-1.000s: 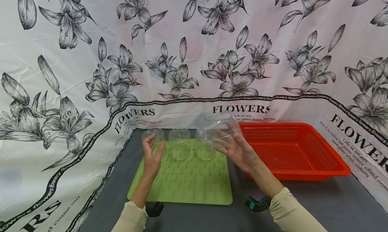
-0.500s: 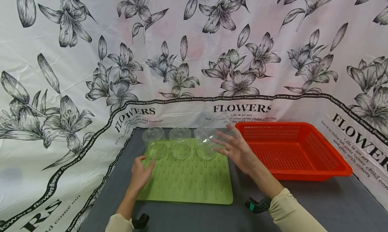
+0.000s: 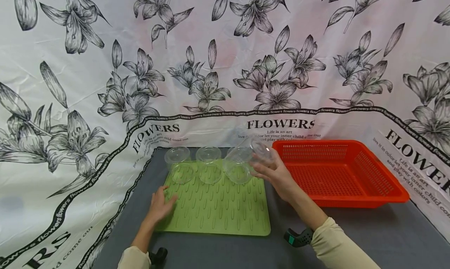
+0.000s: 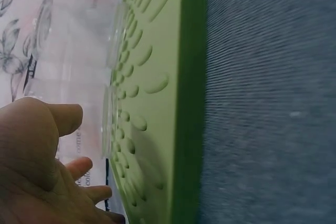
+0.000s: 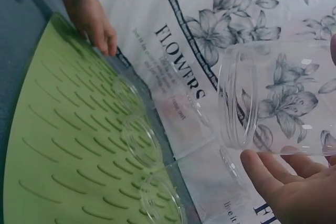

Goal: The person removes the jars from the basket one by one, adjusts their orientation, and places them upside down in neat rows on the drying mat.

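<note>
My right hand (image 3: 277, 177) holds a clear plastic jar (image 5: 283, 98) tilted on its side, fingers beneath it and the thumb at the far edge of the right wrist view. The jar's ridged rim faces left. On the back of the green ridged mat (image 3: 214, 210) stand three similar clear jars in a row: a left jar (image 3: 180, 165), a middle jar (image 3: 209, 165) and a right jar (image 3: 238, 174), partly behind the held one. My left hand (image 3: 161, 207), fingers loosely spread and holding nothing, is at the mat's left edge; whether it touches the mat I cannot tell.
A red perforated plastic basket (image 3: 337, 175) stands right of the mat, behind my right forearm. Grey cloth (image 3: 218, 251) covers the table. A flower-printed curtain (image 3: 211, 128) hangs along the back and sides.
My left hand has moved from the left jar down and left to the mat's edge. The held jar has turned in my right hand, whose fingers have closed further round it.
</note>
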### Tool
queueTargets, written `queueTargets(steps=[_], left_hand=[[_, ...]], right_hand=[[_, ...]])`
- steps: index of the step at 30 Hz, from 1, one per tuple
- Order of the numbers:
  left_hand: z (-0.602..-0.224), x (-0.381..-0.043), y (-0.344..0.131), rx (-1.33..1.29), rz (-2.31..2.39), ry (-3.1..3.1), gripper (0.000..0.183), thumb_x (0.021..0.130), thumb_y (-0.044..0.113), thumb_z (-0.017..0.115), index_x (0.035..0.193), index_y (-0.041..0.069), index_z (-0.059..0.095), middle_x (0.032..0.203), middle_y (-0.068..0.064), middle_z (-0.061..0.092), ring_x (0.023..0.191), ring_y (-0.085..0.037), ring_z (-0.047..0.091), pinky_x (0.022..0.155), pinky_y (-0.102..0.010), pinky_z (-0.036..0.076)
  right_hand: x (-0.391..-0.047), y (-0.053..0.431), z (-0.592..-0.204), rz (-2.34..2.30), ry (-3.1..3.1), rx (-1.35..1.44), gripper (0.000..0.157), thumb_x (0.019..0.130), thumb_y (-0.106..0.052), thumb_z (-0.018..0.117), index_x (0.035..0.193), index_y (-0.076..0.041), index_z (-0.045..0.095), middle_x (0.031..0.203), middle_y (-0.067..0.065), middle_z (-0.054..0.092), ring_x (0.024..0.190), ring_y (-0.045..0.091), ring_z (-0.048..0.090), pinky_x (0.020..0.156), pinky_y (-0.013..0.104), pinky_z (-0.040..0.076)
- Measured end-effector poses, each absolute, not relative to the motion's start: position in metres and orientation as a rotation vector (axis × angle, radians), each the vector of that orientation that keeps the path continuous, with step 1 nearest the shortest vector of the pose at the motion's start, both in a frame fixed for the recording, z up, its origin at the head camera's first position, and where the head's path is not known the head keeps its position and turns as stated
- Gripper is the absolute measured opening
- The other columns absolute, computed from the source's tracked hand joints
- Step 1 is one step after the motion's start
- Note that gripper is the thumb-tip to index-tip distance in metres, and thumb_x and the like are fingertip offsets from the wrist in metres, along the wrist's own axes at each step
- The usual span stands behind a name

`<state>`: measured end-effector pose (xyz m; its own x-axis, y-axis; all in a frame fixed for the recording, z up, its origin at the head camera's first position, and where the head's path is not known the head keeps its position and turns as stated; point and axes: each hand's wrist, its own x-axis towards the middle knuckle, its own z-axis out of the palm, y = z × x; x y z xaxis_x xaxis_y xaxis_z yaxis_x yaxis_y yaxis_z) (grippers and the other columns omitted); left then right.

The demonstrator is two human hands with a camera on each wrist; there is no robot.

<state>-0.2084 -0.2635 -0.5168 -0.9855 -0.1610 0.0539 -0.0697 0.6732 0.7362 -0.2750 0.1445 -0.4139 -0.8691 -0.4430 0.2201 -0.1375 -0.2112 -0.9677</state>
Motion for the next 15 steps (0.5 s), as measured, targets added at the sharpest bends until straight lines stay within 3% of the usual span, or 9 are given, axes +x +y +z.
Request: queueTargets(steps=[5, 12, 15], left_hand=[[-0.511, -0.218, -0.265, 0.259, -1.236, -2.825, 0.065, 0.107, 0.028, 0.051, 0.154, -0.008, 0.024, 0.159, -0.039, 0.021, 0.149, -0.061, 0.003, 0.12, -0.073, 0.013], [-0.513, -0.229, -0.267, 0.33, -1.238, -2.869, 0.068, 0.107, 0.032, 0.049, 0.156, -0.004, 0.019, 0.162, -0.037, 0.015, 0.151, -0.058, 0.002, 0.119, -0.073, 0.017], [-0.514, -0.232, -0.267, 0.333, -1.209, -2.881, 0.07, 0.106, 0.033, 0.05, 0.156, -0.005, 0.019, 0.16, -0.038, 0.018, 0.151, -0.058, 0.001, 0.12, -0.072, 0.017]], right_hand=[[-0.272, 0.143, -0.416, -2.106, 1.97, -0.636, 0.088, 0.093, -0.018, 0.073, 0.161, -0.024, 0.018, 0.156, 0.022, 0.04, 0.14, 0.042, 0.049, 0.102, 0.042, 0.052], [-0.271, 0.141, -0.423, -1.915, 2.165, -0.671, 0.097, 0.088, -0.022, 0.081, 0.162, -0.028, 0.019, 0.159, 0.016, 0.041, 0.146, 0.04, 0.043, 0.107, 0.054, 0.05], [-0.269, 0.139, -0.426, -1.882, 2.209, -0.688, 0.098, 0.084, -0.022, 0.085, 0.16, -0.028, 0.022, 0.157, 0.016, 0.042, 0.142, 0.04, 0.047, 0.098, 0.045, 0.056]])
